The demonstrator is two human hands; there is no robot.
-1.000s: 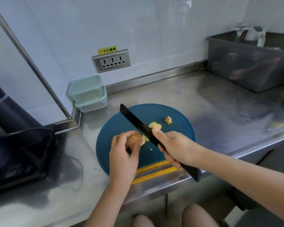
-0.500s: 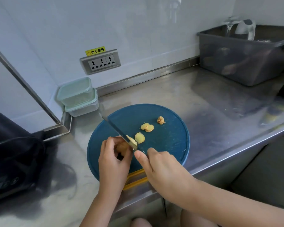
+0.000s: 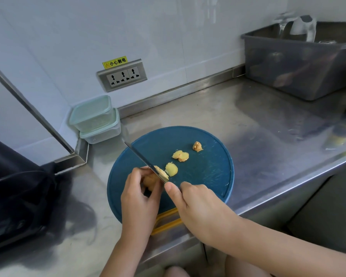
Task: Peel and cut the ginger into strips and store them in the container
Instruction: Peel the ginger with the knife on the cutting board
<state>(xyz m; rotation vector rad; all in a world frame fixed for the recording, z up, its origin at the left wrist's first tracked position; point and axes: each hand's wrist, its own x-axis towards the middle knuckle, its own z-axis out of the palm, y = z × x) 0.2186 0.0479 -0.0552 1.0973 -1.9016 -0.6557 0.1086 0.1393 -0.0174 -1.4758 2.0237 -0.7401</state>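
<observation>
Here left hand [image 3: 140,198] pinches ginger [image 3: 151,181], right hand [image 3: 200,208] grips knife [image 3: 140,156]; stacked containers [image 3: 94,116] behind board [image 3: 208,172].

Ginger chunk [image 3: 150,180] against the knife [image 3: 140,156] on the blue board [image 3: 208,172], yellow slices [image 3: 171,169] beside; 2 containers [image 3: 95,118] stacked.

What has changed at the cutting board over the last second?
The knife, raised over the board a second ago, has come down into the ginger, and a fresh slice leans against its blade. The right hand kept its grip on the knife, and the left hand on the ginger. The cut slices, the brownish offcut, the blue cutting board and the stacked containers stayed put.
</observation>
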